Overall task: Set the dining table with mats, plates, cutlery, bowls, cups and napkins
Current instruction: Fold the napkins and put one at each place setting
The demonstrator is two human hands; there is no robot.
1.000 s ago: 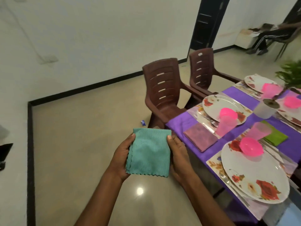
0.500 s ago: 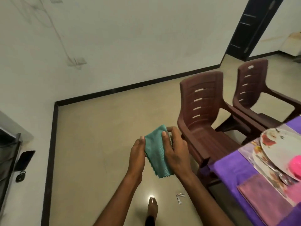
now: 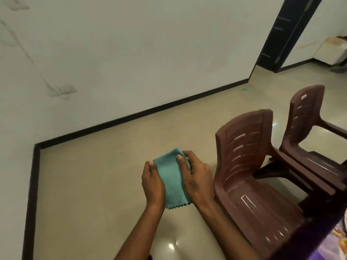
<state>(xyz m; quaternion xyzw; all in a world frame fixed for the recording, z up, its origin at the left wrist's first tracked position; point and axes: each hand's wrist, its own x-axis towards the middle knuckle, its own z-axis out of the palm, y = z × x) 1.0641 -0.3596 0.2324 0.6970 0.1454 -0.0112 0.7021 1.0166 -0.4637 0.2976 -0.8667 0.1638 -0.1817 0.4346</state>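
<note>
Both hands, left hand (image 3: 153, 182) and right hand (image 3: 195, 177), grip a folded teal napkin (image 3: 173, 180) (zigzag hem) left of the brown plastic chair (image 3: 249, 171).

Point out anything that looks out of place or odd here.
A small turquoise scrap lies on the floor by the far wall's skirting. Otherwise nothing: both hands hold the folded teal napkin neatly.

napkins: 1 teal napkin (image 3: 173, 182) | chairs: 2, near chair (image 3: 249, 177), far chair (image 3: 308, 128) | hands: 2, left hand (image 3: 153, 186), right hand (image 3: 197, 179)

No legible text, labels, brands, numbers or signs anywhere
</note>
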